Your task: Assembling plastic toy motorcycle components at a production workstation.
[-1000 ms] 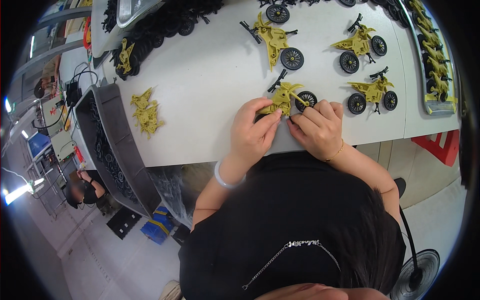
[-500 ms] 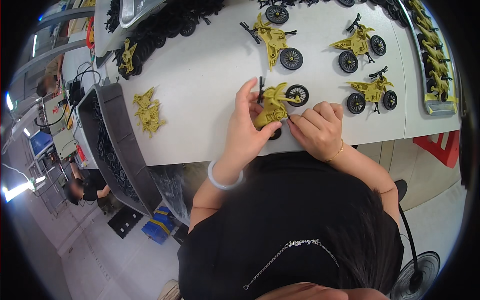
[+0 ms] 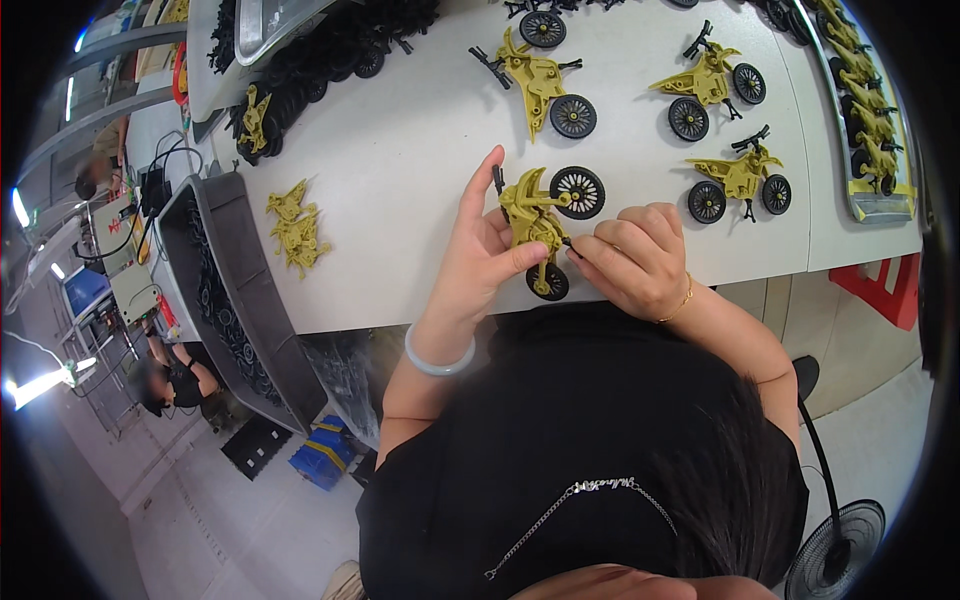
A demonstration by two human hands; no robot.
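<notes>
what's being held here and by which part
A toy motorcycle: left hand pinches its yellow body, right hand grips near the rear, by the lower wheel.

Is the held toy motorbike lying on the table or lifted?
Lifted: the motorbike sits between left hand and right hand, tilted, above the table edge.

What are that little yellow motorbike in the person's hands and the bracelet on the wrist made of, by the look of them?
The toy motorbike looks like moulded plastic: flat olive-yellow body with an even matte colour, and black spoked wheels, possibly rubbery tyres. The left hand holds it; the right hand pinches at its frame. The bangle is pale, smooth and glossy, perhaps jade, glass or resin.
</notes>
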